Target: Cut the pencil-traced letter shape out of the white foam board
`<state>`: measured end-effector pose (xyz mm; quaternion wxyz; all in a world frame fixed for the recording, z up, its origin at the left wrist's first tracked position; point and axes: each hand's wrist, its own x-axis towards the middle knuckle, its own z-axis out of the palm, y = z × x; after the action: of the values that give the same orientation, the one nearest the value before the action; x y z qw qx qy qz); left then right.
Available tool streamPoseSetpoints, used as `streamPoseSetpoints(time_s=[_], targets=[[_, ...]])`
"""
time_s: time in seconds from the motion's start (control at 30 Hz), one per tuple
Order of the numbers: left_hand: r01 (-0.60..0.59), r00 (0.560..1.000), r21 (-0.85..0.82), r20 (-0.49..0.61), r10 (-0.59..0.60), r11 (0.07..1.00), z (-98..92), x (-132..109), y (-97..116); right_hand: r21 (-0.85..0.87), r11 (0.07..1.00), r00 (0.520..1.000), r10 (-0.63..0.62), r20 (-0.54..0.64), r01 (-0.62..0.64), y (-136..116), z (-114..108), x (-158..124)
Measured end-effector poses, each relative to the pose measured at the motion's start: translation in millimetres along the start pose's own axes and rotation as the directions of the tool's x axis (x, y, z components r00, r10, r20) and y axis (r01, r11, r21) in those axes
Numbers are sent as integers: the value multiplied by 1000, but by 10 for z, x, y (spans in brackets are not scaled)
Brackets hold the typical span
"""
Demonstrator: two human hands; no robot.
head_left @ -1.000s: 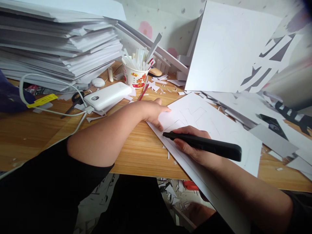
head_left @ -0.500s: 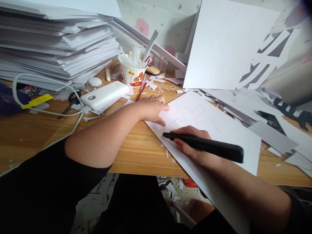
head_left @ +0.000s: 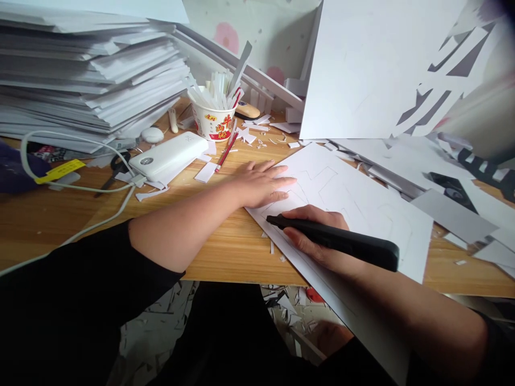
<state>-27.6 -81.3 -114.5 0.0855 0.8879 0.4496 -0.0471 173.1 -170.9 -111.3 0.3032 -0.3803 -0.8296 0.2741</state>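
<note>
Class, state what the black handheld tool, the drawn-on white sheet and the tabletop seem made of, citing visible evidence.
Black handheld tool: probably plastic, matte; highlights look soft and dull.
Drawn-on white sheet: perhaps paper-faced board, matte; thin lines, flat even where it overhangs.
Tabletop: wood or wood-look laminate, satin; streaky grain, faint sheen.

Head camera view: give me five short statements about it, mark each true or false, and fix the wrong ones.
1. The right hand holds a black tool. True.
2. The left hand lies across an edge of the white sheet. True.
3. The white sheet is blank. False: thin lines are drawn on it.
4. White strips stand in the printed paper cup. True.
5. The printed paper cup lies on its side. False: it stands upright.
</note>
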Motion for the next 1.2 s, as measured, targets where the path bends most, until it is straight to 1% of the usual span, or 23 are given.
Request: streamPoseSetpoints(time_s=[0.27, 0.4, 0.63, 0.77, 0.83, 1.0, 1.2], targets=[[-22, 1000, -4, -14, 22, 1000, 42, 4, -32, 33, 999, 1000, 28, 6, -28, 14, -29, -57], [-20, 1000, -7, -17, 20, 1000, 32, 4, -34, 36, 999, 1000, 15, 13, -15, 18, -39, -82], [-25, 1000, -19, -16, 25, 1000, 19, 3, -27, 32, 999, 999, 41, 18, -42, 15, -66, -136], [-15, 1000, -25, -8, 15, 1000, 21, 4, -27, 36, 999, 999, 30, 29, -31, 21, -68, -150], [-15, 1000, -25, -9, 14, 1000, 20, 3, -28, 26, 999, 999, 23, 25, -24, 23, -68, -163], [-15, 1000, -32, -10, 15, 999, 24, 6, -37, 26, 998, 999, 55, 0, -55, 5, -88, -229], [-15, 1000, -26, -16, 15, 1000, 24, 6, -35, 16, 999, 999, 43, -4, -43, -25, -125, -277]])
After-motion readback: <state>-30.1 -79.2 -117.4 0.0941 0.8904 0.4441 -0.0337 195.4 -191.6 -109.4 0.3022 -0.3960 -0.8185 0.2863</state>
